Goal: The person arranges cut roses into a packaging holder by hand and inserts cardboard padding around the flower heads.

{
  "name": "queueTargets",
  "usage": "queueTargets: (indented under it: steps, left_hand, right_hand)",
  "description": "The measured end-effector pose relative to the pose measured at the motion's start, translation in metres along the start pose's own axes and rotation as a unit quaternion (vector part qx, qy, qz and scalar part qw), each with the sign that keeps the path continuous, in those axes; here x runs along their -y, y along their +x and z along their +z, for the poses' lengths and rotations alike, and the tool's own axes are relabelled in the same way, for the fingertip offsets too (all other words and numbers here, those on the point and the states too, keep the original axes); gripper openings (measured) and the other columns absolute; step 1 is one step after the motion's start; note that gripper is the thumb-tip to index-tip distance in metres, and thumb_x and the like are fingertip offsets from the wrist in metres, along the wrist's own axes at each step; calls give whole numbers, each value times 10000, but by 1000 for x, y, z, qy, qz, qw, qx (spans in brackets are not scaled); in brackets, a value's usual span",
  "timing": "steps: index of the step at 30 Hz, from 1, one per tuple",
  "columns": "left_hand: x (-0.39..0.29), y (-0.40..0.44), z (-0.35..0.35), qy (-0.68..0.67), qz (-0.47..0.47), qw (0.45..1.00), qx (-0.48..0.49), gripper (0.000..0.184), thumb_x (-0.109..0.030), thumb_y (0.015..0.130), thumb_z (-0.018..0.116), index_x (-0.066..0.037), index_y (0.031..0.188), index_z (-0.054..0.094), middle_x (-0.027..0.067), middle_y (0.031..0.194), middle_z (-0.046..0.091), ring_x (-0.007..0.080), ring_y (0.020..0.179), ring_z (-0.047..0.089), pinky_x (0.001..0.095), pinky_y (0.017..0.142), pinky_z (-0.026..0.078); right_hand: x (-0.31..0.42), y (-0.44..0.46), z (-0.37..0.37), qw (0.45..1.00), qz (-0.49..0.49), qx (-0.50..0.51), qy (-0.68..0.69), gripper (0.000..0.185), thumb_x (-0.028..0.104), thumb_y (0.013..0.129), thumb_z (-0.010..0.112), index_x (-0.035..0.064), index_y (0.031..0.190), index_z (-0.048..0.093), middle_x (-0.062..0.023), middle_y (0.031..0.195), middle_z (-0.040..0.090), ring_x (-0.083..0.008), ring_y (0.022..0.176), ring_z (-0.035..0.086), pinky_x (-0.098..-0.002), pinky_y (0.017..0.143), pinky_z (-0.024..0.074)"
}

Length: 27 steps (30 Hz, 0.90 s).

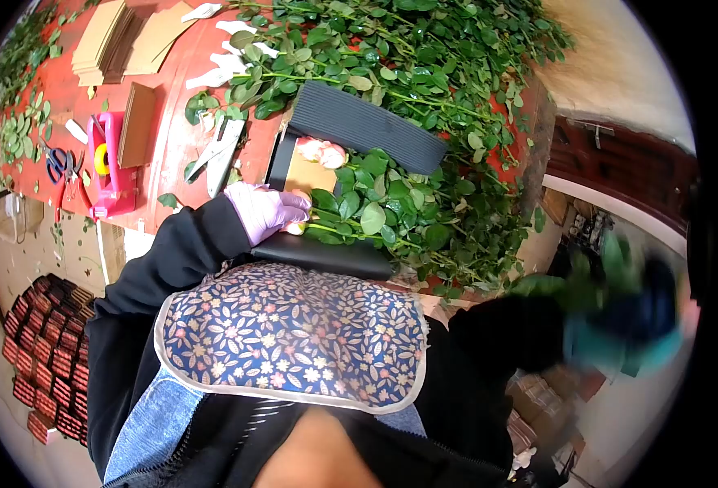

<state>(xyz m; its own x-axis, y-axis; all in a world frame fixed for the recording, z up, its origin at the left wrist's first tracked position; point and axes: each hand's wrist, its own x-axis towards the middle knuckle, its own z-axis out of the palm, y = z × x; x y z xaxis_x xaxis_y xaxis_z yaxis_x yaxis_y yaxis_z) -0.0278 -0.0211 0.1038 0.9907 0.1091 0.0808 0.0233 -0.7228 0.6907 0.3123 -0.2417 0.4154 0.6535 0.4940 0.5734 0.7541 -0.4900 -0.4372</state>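
My left hand (268, 213), in a lilac glove, has its fingers closed at a pale pink rose head (295, 228) near the table's front edge. Beside it, pink roses (321, 152) lie on a cardboard sheet (310, 176), their leafy stems (383, 203) pointing right. This bunch sits between a ribbed dark flap (367, 126) and a black padded edge (334, 255). Far out to the right, my right hand (623, 329) is smeared by motion in a teal and dark blue glove. Blurred green leaves (611, 260) show around it; its fingers cannot be made out.
Many leafy rose stems (424, 61) cover the back of the red table (184, 57). A white stapler-like tool (219, 154), a pink tape dispenser (113, 167), scissors (56, 163), red-handled pliers (74, 191) and cardboard stacks (102, 41) lie left. Reddish bundles (50, 350) are stacked below left.
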Motion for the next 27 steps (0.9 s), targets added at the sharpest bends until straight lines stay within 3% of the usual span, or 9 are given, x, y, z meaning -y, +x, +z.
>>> queueTargets:
  steps: [4, 5, 8, 10, 14, 17, 21, 22, 27]
  left_hand:
    - [-5, -1, -8, -7, -15, 1000, 7, 335, -62, 846, 613, -188, 1146, 693, -10, 1215, 676, 219, 962, 693, 326, 740, 572]
    - [-4, -1, -7, -5, -21, 1000, 2, 335, -62, 846, 613, -188, 1146, 693, -10, 1215, 676, 219, 962, 693, 326, 740, 572]
    - [-5, -1, -7, -38, -30, 999, 12, 321, -71, 863, 588, -179, 1148, 688, -9, 1245, 661, 216, 959, 691, 315, 739, 569]
    - [-6, -5, -7, -46, -37, 998, 5, 319, -75, 867, 582, -175, 1150, 687, -13, 1239, 663, 216, 957, 692, 314, 734, 568]
    - [-10, -8, -12, -56, -38, 998, -16, 317, -88, 863, 581, -173, 1149, 688, -32, 1229, 665, 203, 939, 696, 308, 684, 569]
    - [-7, -9, -8, -58, -36, 998, -11, 320, -100, 860, 590, -188, 1151, 688, -37, 1233, 664, 193, 928, 698, 304, 651, 566]
    - [1, -9, 3, -58, -33, 998, -12, 329, -119, 858, 601, -214, 1160, 687, -47, 1247, 657, 184, 922, 698, 305, 642, 561]
    - [2, -9, 3, -82, -45, 996, -3, 342, -115, 849, 611, -223, 1165, 687, -57, 1257, 652, 188, 928, 696, 313, 659, 562]
    - [-2, -7, -6, -56, -53, 997, 27, 348, -104, 848, 609, -226, 1165, 689, -63, 1259, 652, 195, 941, 693, 312, 680, 562]
  right_hand:
    - [40, 8, 197, 917, -307, 254, 12, 286, 163, 954, 567, 25, 1196, 633, -108, 949, 682, -179, 753, 630, -322, 643, 523]
    - [26, 3, 236, 897, -317, 305, 37, 264, 150, 951, 574, 32, 1174, 652, -85, 914, 685, -154, 708, 620, -294, 614, 509]
    - [-10, -30, 308, 863, -328, 378, 71, 274, 138, 894, 631, 48, 1152, 641, -141, 944, 693, -284, 817, 661, -384, 730, 529]
    - [-13, -42, 316, 868, -406, 283, 40, 273, 204, 892, 644, 72, 1131, 646, -169, 951, 686, -338, 853, 659, -435, 731, 515]
    - [37, -54, 232, 928, -123, 343, 81, 258, 62, 862, 688, 45, 1119, 667, -151, 934, 706, -307, 771, 681, -355, 693, 537]
    - [51, -77, 178, 804, -4, 579, 135, 267, 33, 844, 706, 33, 1107, 661, -163, 950, 708, -311, 796, 691, -347, 703, 538]
    - [26, -134, 203, 814, -236, 530, 19, 306, 232, 914, 629, 57, 1165, 635, -160, 1021, 680, -335, 770, 665, -422, 664, 526]
    - [18, -141, 209, 809, -225, 543, -15, 370, 319, 927, 592, 70, 1199, 610, -152, 1034, 654, -332, 741, 646, -454, 630, 506]
    - [0, -169, 225, 832, -247, 493, -63, 397, 314, 919, 602, 80, 1239, 587, -137, 1040, 623, -313, 666, 600, -433, 586, 492]
